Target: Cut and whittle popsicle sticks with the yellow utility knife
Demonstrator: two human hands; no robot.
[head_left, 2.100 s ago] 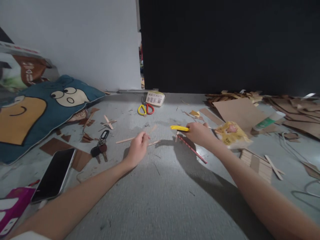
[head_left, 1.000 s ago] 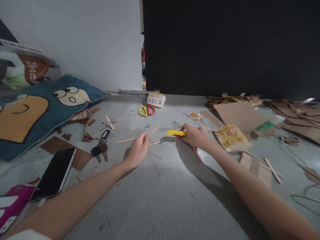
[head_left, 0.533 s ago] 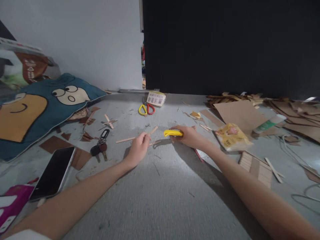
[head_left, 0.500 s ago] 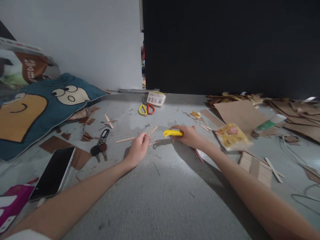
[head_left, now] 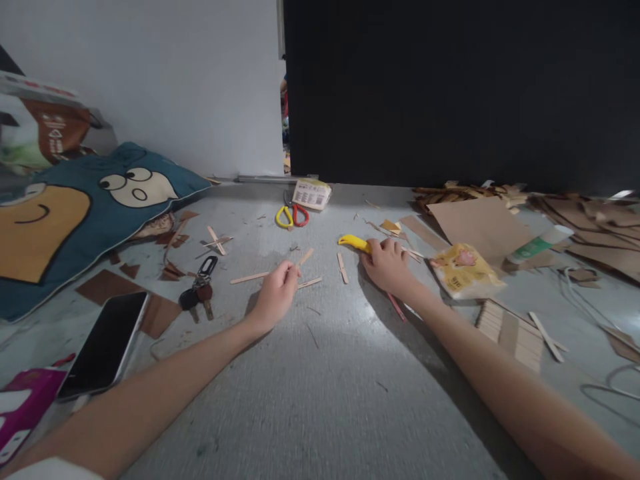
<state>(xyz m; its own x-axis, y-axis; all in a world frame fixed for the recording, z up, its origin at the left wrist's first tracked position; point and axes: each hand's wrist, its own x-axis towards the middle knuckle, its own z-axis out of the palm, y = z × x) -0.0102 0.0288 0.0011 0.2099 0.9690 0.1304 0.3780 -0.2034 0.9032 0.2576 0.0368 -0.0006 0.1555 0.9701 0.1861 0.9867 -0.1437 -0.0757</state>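
As L hand [head_left: 280, 291] pinches stick [head_left: 305, 257], yel. tool [head_left: 354, 242] juts from R hand [head_left: 389, 264].

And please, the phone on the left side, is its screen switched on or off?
Off, it seems: the phone lies face up, its screen black, with no picture visible.

Open near surface [head_left: 320, 387], stick [head_left: 343, 268] beyond (lying flat)

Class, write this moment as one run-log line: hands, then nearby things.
left hand: pinching wooden craft stick | right hand: touching yellow tool | nearby: keys, smartphone
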